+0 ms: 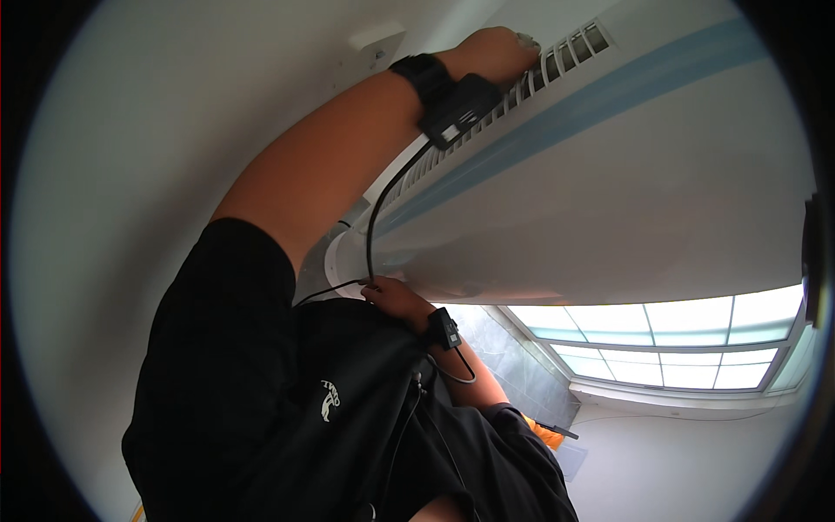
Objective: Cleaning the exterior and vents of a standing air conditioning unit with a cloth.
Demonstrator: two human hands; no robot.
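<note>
In the head view, I see a long slatted vent [578,50] on a big white rounded housing [609,209], and I take everything else from it. The left hand [496,56] is up at the vent's near side, short of its upper-right end. Its fingers are curled in tightly, and a pale scrap [527,40] shows at the fingertips against the slats. It seems to be gripped, but I can't make out what it is.

Well below the vent, the right hand [396,297] has loosely bent fingers beside the black cable [372,226]; I can't tell whether it pinches the cable or only touches it. A small wrist box [463,110] on the left forearm overlaps the vent's middle in my view.

I judge the step in hand to be close finger work at the slats, by the left hand alone. The next move, as I read it, calls for a steady hold on the scrap and enough slack in the cable.

The vent's long axis slants from lower left to upper right, alongside the blue stripe [557,126] below it, and its slats cross that axis. The scrap is too small for me to tell which way it points.
</note>
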